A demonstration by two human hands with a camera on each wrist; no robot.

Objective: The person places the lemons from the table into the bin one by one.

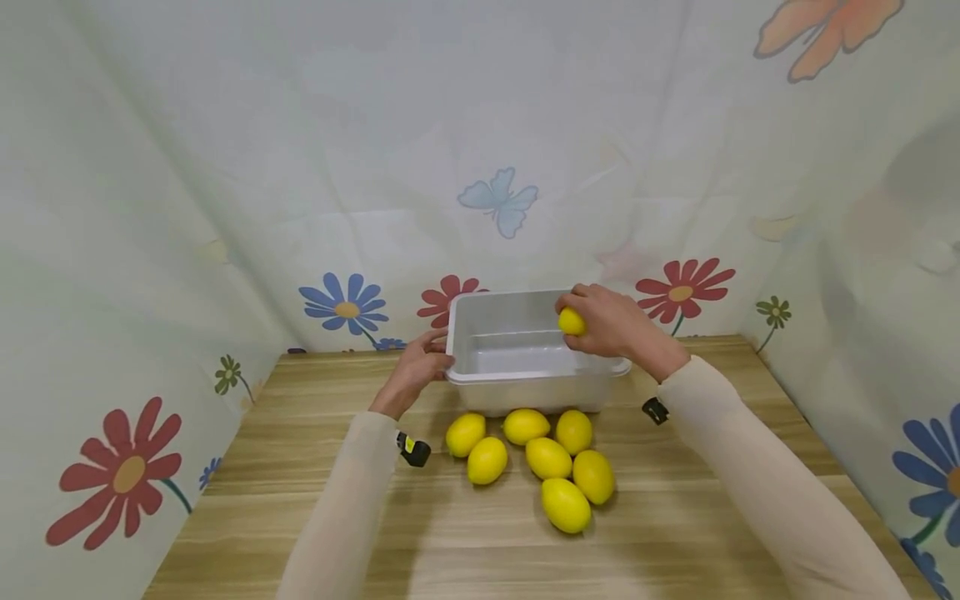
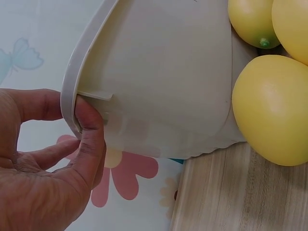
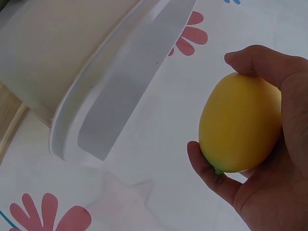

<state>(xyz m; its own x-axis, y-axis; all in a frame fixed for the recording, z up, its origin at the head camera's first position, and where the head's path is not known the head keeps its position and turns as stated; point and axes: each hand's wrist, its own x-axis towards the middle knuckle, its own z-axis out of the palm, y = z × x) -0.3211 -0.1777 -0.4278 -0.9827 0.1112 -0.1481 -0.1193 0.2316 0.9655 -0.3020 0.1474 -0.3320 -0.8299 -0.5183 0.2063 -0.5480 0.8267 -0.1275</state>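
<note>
A pale grey plastic bin (image 1: 525, 393) stands at the back of the wooden table. The left hand (image 1: 415, 372) pinches its left rim; in the left wrist view the thumb and fingers of that hand (image 2: 57, 159) are curled round the rim (image 2: 72, 82). Above the bin's right part, the right hand (image 1: 611, 327) holds a yellow lemon (image 1: 572, 322). Thumb and fingers of the right hand (image 3: 272, 192) wrap the lemon (image 3: 240, 122) in the right wrist view, apart from the bin's rim (image 3: 65, 125). The visible part of the bin's inside holds no lemon.
Several lemons (image 1: 548, 459) lie on the wooden table (image 1: 300, 483) close in front of the bin, two of them (image 1: 487, 461) grouped at the left. A floral curtain (image 1: 375, 208) hangs behind the table and at both sides.
</note>
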